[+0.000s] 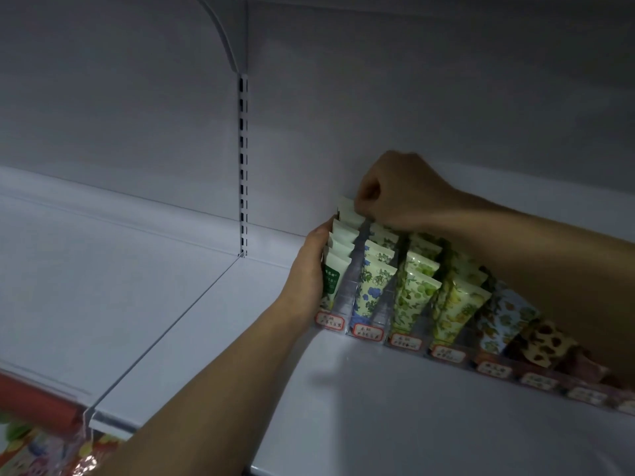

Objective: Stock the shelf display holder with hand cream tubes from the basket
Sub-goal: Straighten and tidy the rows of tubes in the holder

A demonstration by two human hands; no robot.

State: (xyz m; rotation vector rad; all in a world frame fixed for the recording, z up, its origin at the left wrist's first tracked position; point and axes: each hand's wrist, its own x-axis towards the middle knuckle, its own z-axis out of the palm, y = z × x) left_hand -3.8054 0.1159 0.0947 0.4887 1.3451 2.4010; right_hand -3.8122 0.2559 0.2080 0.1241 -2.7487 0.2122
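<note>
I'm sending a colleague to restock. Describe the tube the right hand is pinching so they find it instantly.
On the white shelf stands a clear display holder with lanes of tubes. Go to its leftmost lane, steadied by the left hand. The rearmost tube, pinched by the right hand, is plain pale green, unlike the floral neighbours.

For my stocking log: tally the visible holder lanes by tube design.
Plain pale green tubes: 1
Blue floral tubes: 1
Green floral tubes: 1
Yellow lemon-print tubes: 1
Light blue leafy tubes: 1
Brown spotted tubes: 1
Total: 6 lanes; farther ones too blurred to tell.
</note>
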